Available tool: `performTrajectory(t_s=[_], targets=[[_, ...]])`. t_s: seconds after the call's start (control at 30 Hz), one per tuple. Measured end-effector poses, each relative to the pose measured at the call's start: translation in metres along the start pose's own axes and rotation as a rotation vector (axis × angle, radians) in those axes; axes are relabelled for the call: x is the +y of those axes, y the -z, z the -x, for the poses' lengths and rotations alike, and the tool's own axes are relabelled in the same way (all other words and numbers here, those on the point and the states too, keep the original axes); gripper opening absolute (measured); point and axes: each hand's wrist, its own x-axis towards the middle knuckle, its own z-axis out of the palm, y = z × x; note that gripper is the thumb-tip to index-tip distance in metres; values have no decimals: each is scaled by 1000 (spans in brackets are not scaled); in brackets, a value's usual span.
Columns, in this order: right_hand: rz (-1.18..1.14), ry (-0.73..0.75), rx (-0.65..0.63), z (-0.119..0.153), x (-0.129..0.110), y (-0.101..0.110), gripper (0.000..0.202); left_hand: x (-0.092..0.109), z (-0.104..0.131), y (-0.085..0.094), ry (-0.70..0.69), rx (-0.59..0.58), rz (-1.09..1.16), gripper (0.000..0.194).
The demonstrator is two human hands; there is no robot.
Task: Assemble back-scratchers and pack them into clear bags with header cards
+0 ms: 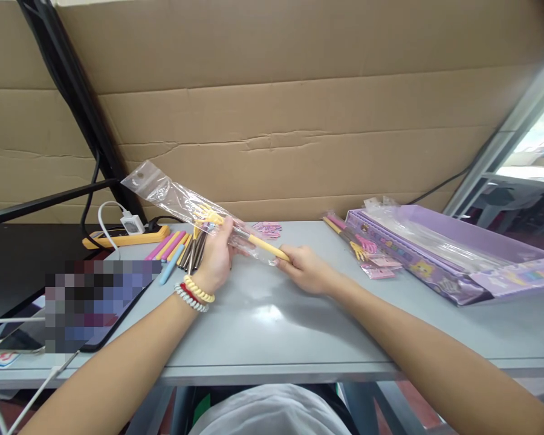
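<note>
A yellow hand-shaped back scratcher [266,244] with a metal shaft lies slantwise in a clear plastic bag [165,192] above the table. My left hand [216,258] is closed round the bag and the scratcher near its yellow hand-shaped head. The fingers of my right hand [309,269] pinch the end of the yellow handle at the bag's lower right end. Whether the handle tip is inside the bag, I cannot tell. Behind my left wrist lie loose back scratchers [174,251] with pink, yellow and blue handles, partly hidden by the hand.
Bagged back scratchers [344,235] lie beside a purple box [417,272] holding clear plastic bags. Pink hand-shaped pieces [268,229] lie at the back. On the left are a yellow power strip [127,238], a charger, cables and a tablet [118,308]. Cardboard [272,121] stands behind.
</note>
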Motion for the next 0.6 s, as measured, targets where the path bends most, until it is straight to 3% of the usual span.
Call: performTrajectory(t_s=[0.1, 0.2, 0.43, 0.6], targets=[[-18, -8, 6, 0, 0, -1, 28, -10, 6, -6, 96, -124, -62, 43], [-28, -3, 24, -1, 0, 0, 29, -12, 7, -8, 135, -164, -91, 44], [-9, 13, 41, -1, 2, 2, 29, 9, -8, 6, -16, 36, 113, 35], [-24, -7, 34, 1, -2, 2, 20, 10, -8, 7, 0, 62, 79, 31]])
